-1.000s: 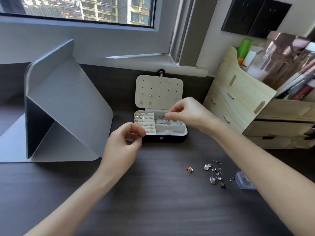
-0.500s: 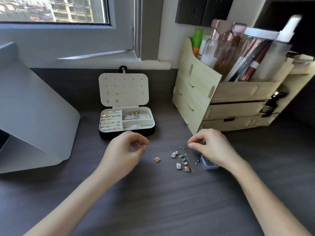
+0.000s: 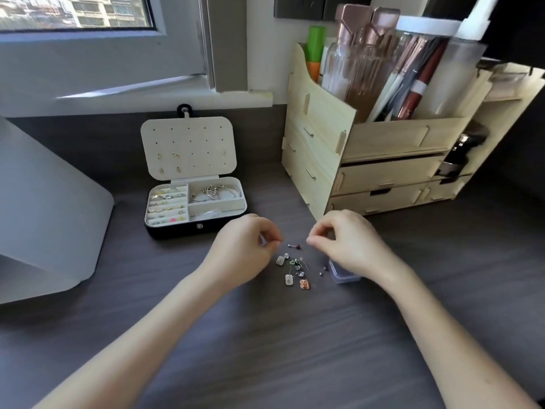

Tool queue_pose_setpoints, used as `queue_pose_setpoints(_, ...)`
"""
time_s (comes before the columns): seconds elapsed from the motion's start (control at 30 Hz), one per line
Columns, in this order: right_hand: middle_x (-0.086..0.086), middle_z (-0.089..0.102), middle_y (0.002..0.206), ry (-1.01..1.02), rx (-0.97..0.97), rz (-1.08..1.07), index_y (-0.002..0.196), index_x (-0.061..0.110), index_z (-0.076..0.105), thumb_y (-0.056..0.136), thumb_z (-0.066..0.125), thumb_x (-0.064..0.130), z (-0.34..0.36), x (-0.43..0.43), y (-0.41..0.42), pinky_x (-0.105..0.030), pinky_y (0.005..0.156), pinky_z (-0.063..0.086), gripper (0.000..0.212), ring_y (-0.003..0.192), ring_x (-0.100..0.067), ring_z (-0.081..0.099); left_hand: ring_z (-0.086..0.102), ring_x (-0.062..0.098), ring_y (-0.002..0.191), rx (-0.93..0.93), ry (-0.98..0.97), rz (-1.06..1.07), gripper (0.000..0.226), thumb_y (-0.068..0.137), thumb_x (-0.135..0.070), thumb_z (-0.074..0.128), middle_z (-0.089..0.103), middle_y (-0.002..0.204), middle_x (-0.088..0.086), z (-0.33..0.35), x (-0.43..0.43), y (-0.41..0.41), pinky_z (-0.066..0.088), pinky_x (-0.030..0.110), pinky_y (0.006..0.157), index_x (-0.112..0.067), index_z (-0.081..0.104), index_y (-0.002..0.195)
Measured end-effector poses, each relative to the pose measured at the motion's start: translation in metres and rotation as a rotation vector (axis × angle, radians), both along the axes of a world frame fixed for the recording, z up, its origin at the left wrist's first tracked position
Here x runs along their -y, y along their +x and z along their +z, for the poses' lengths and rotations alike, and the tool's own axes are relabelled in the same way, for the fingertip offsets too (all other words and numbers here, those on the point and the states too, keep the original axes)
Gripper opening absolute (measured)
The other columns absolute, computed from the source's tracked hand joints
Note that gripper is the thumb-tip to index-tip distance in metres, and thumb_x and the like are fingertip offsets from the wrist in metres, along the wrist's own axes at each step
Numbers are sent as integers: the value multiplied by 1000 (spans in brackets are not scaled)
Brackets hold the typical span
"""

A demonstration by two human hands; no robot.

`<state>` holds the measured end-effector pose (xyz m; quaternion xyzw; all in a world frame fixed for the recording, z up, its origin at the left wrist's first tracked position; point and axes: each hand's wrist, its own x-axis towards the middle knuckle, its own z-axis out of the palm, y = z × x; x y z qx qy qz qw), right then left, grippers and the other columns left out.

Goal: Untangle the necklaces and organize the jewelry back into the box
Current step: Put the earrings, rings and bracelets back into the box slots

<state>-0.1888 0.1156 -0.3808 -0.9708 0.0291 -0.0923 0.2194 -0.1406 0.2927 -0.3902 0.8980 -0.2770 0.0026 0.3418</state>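
1. Both forearms came in from the bottom edge over the dark desk (image 3: pixel 265 335), and the hands sat close together near the middle, not touching.
2. The left hand (image 3: pixel 244 252) was curled knuckles-up, thumb pressed to forefinger tip. Whether anything sat in that pinch could not be told.
3. The right hand (image 3: pixel 345 243) mirrored it, fingers bunched with thumb and forefinger tips together, pointing left. Again, too small to tell if it pinched anything.
4. Right between the two sets of fingertips showed a small stud (image 3: pixel 294 246) with a dark red end, apart from both.
5. Just nearer the camera, the loose jewelry (image 3: pixel 295 270) lay scattered on the desk. A small clear container (image 3: pixel 345 277) sat partly under the right hand.
6. The box (image 3: pixel 177 230) stood open behind the left hand, lid up, with silver hoops (image 3: pixel 218 191) in its back right compartment.
7. A wooden organizer (image 3: pixel 318 137) stood beyond the right hand.
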Motion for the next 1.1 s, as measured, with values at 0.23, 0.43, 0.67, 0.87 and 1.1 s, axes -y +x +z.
queue_pose_setpoints(0.23, 12, 64, 66, 551, -74, 24, 73, 21, 68, 84, 69, 19, 19, 23, -16, -12, 63, 40, 11, 58, 9, 52, 49, 11, 82, 54, 128, -174, 8, 83, -26, 67, 54, 84, -10, 4, 18, -14, 32, 21, 68, -26, 73, 89)
queue_pose_setpoints(0.43, 10, 62, 66, 513, -85, 9, 72, 20, 68, 82, 71, 18, 11, 19, -15, -6, 56, 39, 11, 55, 10, 52, 51, 18, 93, 133, 287, -191, 16, 83, -27, 67, 52, 91, -9, 1, 22, -4, 39, 27, 79, -37, 71, 94)
queue_pose_setpoints(0.67, 7, 65, 70, 448, -93, 28, 74, 17, 68, 83, 70, 19, 4, 14, -15, -11, 58, 42, 10, 62, 3, 54, 50, 10, 80, -15, 292, -197, 20, 84, -13, 64, 52, 86, -10, -2, 4, 3, 41, 22, 73, -27, 72, 96)
queue_pose_setpoints(0.87, 4, 69, 73, 339, -51, 73, 76, 15, 65, 84, 64, 13, 1, 3, -16, -24, 64, 49, 8, 69, -8, 62, 56, 12, 77, -76, 207, -164, 17, 82, -9, 66, 64, 90, -3, -5, -6, 4, 46, 23, 74, -20, 73, 93)
queue_pose_setpoints(1.1, 12, 66, 73, 253, -16, 115, 80, 27, 68, 82, 67, 18, -8, -11, -15, -9, 64, 41, 9, 71, -1, 59, 59, 16, 74, -98, 130, -138, 12, 80, -9, 70, 69, 85, 2, -9, -9, 4, 46, 22, 69, -18, 73, 87)
